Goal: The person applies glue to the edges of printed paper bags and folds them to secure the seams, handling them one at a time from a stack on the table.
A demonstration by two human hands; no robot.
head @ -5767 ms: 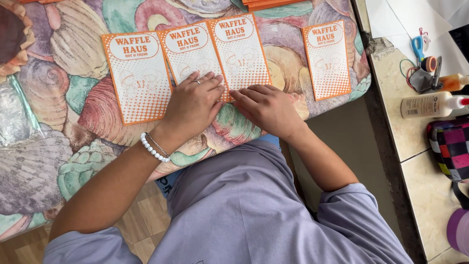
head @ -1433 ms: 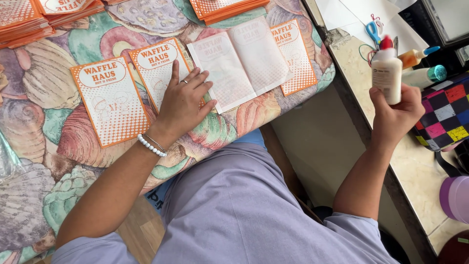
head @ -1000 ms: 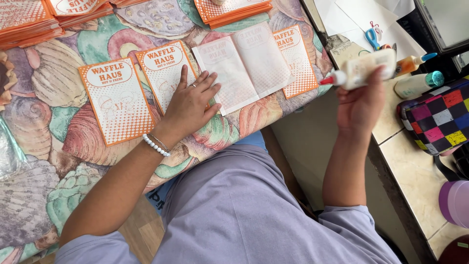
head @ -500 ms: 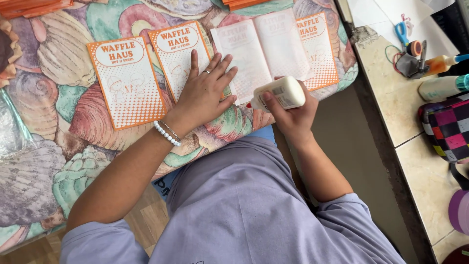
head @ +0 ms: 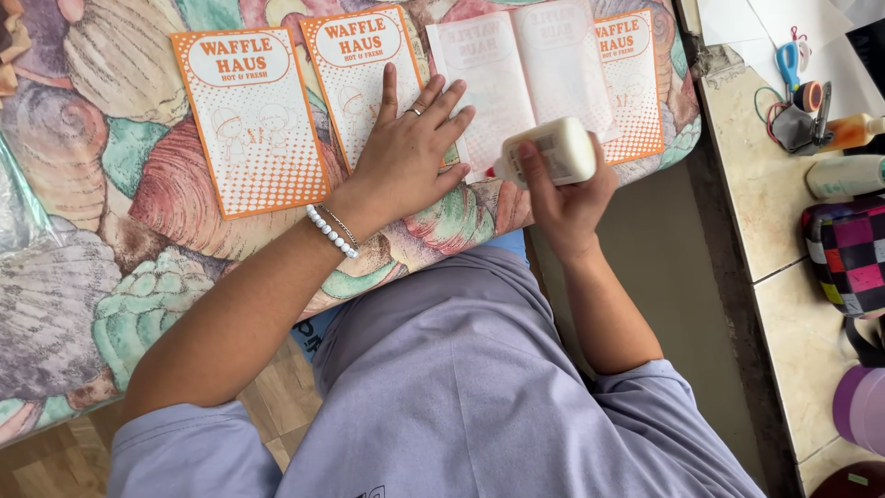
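The right hand (head: 567, 198) grips a light, squeezable white glue bottle (head: 546, 153) around its middle, just beside the open left hand (head: 406, 152) flattening thin, floppy paper bags (head: 355, 78).

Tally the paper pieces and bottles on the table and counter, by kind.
Orange printed sheets, face up: 3, at under the left hand, and
Sheets turned to the pale side: 1
White glue bottles: 1, in the right hand
Other bottles on the counter: 2, at and
Total: 7
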